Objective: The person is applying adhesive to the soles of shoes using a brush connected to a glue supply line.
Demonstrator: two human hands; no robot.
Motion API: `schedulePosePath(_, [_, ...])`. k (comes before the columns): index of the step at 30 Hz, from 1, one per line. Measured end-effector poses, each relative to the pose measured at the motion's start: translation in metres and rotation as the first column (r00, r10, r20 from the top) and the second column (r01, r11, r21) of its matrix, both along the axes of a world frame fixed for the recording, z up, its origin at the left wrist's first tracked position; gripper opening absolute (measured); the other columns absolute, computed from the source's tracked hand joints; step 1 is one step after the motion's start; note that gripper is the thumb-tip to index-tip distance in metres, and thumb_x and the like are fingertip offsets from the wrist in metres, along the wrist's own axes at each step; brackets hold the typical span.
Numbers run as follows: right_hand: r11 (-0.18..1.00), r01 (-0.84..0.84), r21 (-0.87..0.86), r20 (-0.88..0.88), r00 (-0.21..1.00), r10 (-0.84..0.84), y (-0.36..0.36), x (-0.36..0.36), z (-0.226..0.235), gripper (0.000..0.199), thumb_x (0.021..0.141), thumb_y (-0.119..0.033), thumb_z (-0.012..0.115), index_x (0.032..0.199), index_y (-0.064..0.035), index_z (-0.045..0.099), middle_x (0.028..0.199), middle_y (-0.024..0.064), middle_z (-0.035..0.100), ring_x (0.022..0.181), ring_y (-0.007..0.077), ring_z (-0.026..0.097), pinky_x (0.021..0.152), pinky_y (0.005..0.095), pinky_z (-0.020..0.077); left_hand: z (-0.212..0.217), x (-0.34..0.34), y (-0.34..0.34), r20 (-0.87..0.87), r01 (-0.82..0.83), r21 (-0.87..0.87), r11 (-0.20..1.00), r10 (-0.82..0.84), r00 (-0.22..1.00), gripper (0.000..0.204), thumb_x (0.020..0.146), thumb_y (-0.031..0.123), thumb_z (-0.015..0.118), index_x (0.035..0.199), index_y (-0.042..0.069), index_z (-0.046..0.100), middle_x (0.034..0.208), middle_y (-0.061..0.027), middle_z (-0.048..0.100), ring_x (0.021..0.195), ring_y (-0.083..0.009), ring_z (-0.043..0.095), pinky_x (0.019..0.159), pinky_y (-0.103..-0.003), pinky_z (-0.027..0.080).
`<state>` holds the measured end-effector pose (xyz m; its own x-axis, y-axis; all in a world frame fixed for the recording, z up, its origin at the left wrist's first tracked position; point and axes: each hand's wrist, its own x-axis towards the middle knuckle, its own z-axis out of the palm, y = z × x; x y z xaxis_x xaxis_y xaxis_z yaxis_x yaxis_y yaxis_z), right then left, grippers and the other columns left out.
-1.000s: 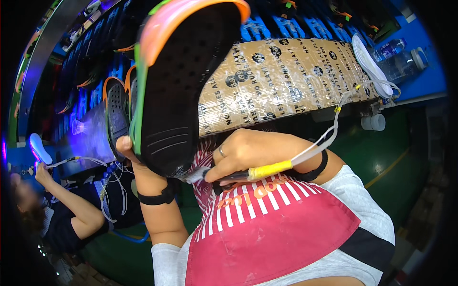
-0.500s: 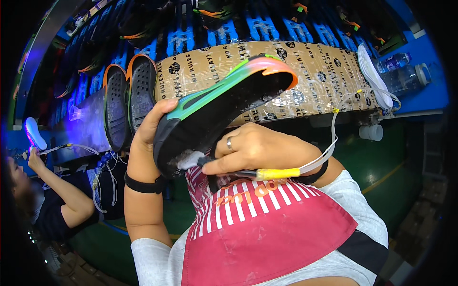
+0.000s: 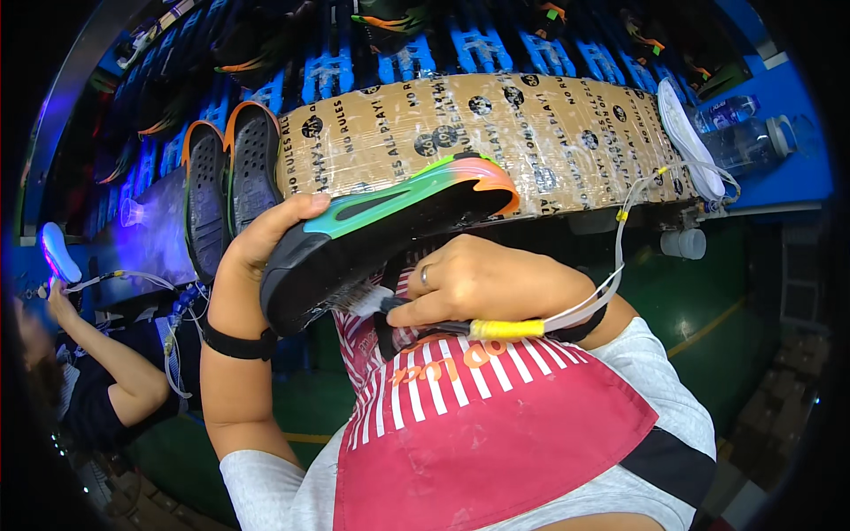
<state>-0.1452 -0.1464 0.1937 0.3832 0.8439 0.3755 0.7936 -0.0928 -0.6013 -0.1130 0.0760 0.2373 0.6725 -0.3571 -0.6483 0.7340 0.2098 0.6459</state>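
My left hand point(image 3: 266, 243) grips a black shoe sole point(image 3: 381, 234) with a green, rainbow-coloured and orange edge, held on its side in front of my chest. My right hand point(image 3: 482, 283) holds a brush point(image 3: 425, 319) with white bristles and a yellow-wrapped handle, its bristles against the underside of the sole. A thin clear tube point(image 3: 620, 248) runs from the brush handle up to the right. Both wrists wear black bands.
A tape-wrapped brown bench edge point(image 3: 531, 133) lies ahead. Two black soles with orange rims point(image 3: 226, 190) rest on it at left, with blue racks point(image 3: 478, 49) beyond. Clear bottles point(image 3: 744, 133) sit at right. Another person point(image 3: 97, 372) at left holds a sole under violet light.
The sole has tipped from upright with its tread facing me to lying sideways and lower. My right hand has kept the brush under it.
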Motion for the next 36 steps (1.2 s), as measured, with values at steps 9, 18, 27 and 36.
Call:
schedulePosePath(9, [0.996, 0.082, 0.029, 0.151, 0.985, -0.085, -0.001, -0.006, -0.022, 0.031, 0.068, -0.008, 0.058, 0.099, -0.0092, 0.063, 0.070, 0.0054, 0.056, 0.065, 0.0186, 0.058, 0.053, 0.0278, 0.0476, 0.002, -0.002, -0.001, -0.018, -0.126, 0.046, 0.991, 0.127, 0.992, 0.036, 0.082, 0.023, 0.054, 0.104, -0.005, 0.057, 0.096, -0.0175, 0.063, 0.082, -0.0217, 0.064, 0.076, -0.029, 0.051])
schedulePosePath(18, [0.986, 0.138, 0.097, 0.179, 0.972, -0.154, -0.009, 0.001, -0.023, 0.030, 0.069, -0.007, 0.058, 0.098, -0.0094, 0.063, 0.070, 0.0034, 0.056, 0.063, 0.0182, 0.057, 0.055, 0.0272, 0.0477, 0.006, -0.011, -0.005, 0.023, -0.228, 0.005, 0.974, 0.228, 0.973, 0.040, 0.081, 0.025, 0.055, 0.108, -0.005, 0.055, 0.100, -0.0176, 0.063, 0.084, -0.0223, 0.063, 0.077, -0.029, 0.051])
schedulePosePath(27, [0.882, 0.397, 0.253, -0.408, 0.871, -0.275, -0.014, 0.009, -0.021, 0.021, 0.072, -0.014, 0.070, 0.091, -0.0059, 0.066, 0.075, 0.0098, 0.065, 0.065, 0.0224, 0.062, 0.060, 0.0296, 0.0480, -0.018, -0.032, -0.009, -0.026, -0.257, -0.170, 0.951, 0.256, 0.966, 0.050, 0.088, 0.039, 0.041, 0.117, -0.001, 0.050, 0.110, -0.0140, 0.059, 0.100, -0.0218, 0.057, 0.093, -0.033, 0.041])
schedulePosePath(36, [0.622, 0.736, 0.267, -0.717, 0.583, -0.383, -0.030, 0.034, -0.044, 0.016, 0.074, -0.015, 0.069, 0.085, -0.0035, 0.068, 0.078, 0.0057, 0.065, 0.073, 0.0131, 0.060, 0.067, 0.0252, 0.0471, -0.090, -0.037, -0.013, -0.007, -0.248, -0.410, 0.878, 0.269, 0.963, 0.065, 0.081, 0.049, 0.041, 0.124, 0.001, 0.045, 0.117, -0.0166, 0.054, 0.101, -0.0285, 0.057, 0.090, -0.039, 0.045])
